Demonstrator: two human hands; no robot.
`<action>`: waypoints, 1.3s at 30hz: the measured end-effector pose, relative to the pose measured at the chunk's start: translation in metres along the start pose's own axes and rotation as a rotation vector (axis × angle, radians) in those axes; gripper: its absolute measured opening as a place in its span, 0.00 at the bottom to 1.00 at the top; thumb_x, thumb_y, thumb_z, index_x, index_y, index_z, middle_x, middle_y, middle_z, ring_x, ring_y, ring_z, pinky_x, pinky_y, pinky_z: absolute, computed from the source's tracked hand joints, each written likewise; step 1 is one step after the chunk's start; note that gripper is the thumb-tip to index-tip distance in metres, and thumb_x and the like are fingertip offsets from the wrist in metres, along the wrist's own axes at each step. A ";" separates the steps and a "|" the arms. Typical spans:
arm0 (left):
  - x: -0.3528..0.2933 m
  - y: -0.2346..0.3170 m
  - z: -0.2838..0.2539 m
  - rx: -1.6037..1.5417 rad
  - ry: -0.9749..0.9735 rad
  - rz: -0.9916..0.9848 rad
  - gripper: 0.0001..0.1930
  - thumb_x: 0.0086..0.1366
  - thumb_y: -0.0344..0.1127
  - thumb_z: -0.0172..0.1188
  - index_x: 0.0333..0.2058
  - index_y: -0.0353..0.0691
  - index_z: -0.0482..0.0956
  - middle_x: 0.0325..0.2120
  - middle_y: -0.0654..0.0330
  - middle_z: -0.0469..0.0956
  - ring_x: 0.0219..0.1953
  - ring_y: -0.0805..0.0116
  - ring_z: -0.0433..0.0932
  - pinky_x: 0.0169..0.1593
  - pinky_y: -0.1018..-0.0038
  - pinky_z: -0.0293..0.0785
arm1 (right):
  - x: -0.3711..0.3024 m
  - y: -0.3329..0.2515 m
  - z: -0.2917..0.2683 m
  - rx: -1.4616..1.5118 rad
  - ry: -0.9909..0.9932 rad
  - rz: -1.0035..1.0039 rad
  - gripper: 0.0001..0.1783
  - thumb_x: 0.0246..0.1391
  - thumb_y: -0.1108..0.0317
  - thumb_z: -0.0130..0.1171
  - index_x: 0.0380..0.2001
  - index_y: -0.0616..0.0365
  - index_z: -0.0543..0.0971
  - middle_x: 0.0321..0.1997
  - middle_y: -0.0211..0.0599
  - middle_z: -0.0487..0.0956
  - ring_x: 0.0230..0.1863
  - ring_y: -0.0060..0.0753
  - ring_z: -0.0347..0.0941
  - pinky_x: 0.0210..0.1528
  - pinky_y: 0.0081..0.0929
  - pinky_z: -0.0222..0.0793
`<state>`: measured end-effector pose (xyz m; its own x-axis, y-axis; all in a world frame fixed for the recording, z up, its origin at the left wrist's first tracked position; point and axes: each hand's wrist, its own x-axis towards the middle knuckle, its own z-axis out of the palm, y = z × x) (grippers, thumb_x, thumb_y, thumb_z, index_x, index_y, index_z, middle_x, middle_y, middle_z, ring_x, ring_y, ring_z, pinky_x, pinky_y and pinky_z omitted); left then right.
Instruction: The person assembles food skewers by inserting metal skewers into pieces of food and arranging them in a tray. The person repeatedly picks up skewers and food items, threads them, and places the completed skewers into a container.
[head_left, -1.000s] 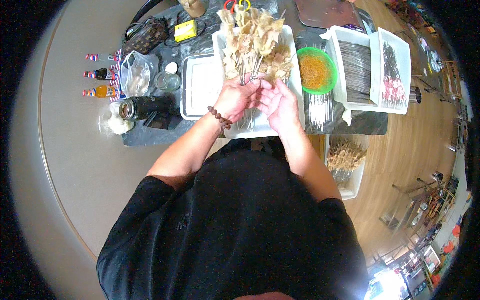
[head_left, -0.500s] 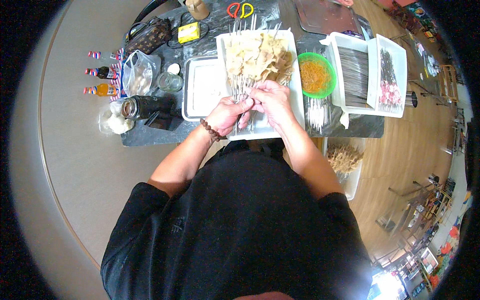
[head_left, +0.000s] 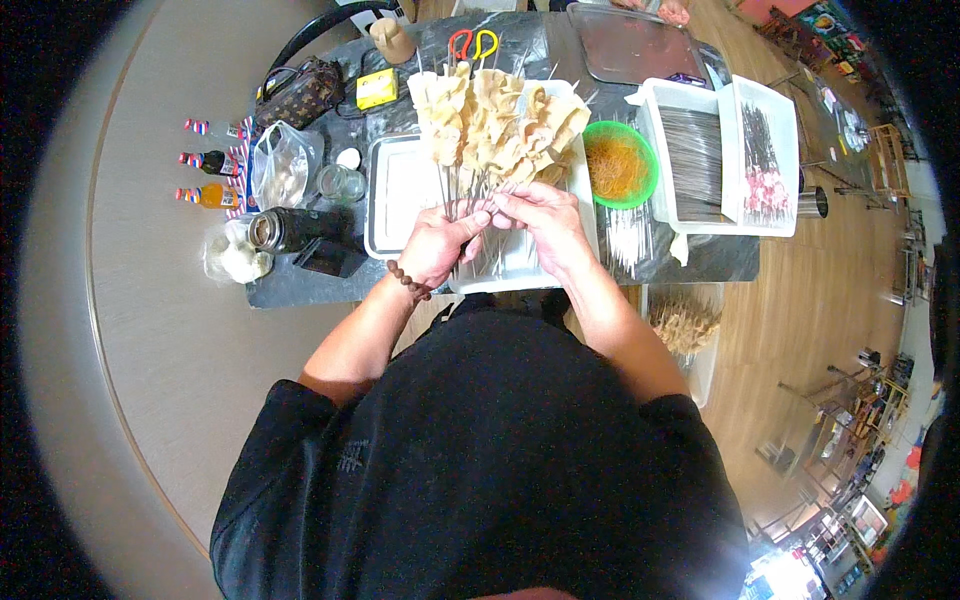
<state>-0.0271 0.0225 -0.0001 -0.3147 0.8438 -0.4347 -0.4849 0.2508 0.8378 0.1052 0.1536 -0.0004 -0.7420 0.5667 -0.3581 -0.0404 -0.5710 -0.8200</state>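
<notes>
Both hands work over a white plastic tray at the table's near edge. My left hand is closed around the lower ends of several thin metal skewers. Pale, folded sheets that look like tofu skin are threaded on their upper parts. With thumb and fingers together, my right hand grips skewers right beside the left one. Other tofu skin skewers fan out beyond the right hand, over the tray. Fingers hide exactly which skewers each hand holds.
Left of the tray are an empty-looking metal tray, a glass jar, a black flask and bottles. To the right stand a green basket of orange shreds and white bins of skewers. Scissors lie behind.
The tofu skin skewers have spread apart into a fan, with a bunch now raised at the left above my left hand. The whole view has shifted slightly.
</notes>
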 end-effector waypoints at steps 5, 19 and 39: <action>-0.004 -0.003 0.001 0.034 0.019 -0.009 0.10 0.73 0.32 0.57 0.47 0.33 0.80 0.35 0.60 0.84 0.19 0.78 0.69 0.24 0.80 0.65 | -0.004 0.002 0.004 -0.009 0.015 -0.081 0.10 0.57 0.75 0.66 0.41 0.69 0.84 0.34 0.35 0.85 0.32 0.20 0.77 0.37 0.18 0.73; -0.013 -0.002 0.017 -0.003 0.149 0.045 0.11 0.74 0.39 0.59 0.38 0.37 0.83 0.22 0.69 0.76 0.17 0.81 0.66 0.20 0.81 0.57 | -0.006 0.006 0.005 0.115 0.069 -0.001 0.09 0.56 0.73 0.66 0.40 0.63 0.82 0.33 0.32 0.83 0.29 0.20 0.77 0.32 0.18 0.71; -0.021 -0.003 0.031 -0.099 0.137 0.035 0.13 0.75 0.42 0.56 0.37 0.38 0.79 0.19 0.68 0.72 0.15 0.79 0.63 0.19 0.80 0.53 | -0.004 0.005 0.011 0.052 0.088 -0.016 0.13 0.52 0.69 0.73 0.38 0.64 0.84 0.29 0.31 0.82 0.27 0.20 0.77 0.26 0.17 0.70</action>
<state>0.0064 0.0185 0.0172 -0.4378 0.7768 -0.4527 -0.5477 0.1689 0.8195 0.1005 0.1419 0.0023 -0.6796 0.6244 -0.3850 -0.0877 -0.5902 -0.8025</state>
